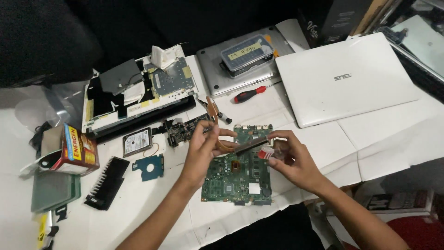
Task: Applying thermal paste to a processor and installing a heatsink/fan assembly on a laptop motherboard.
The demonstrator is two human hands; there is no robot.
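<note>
Your left hand (pixel 202 143) hovers over the green board (pixel 238 173) on the white surface (pixel 384 139), fingers closed on the copper heat pipe (pixel 221 139); farther left lie a black heatsink (pixel 107 182), a blue bracket (pixel 150 167) and a hard drive (pixel 137 141). Your right hand (pixel 292 159) grips the pipe's metal bar (pixel 252 144) and pinches a small red-and-white tube (pixel 267 153) just beside it. Behind sit a red screwdriver (pixel 249 94) and, rightmost, a shut white laptop (pixel 344 76).
</note>
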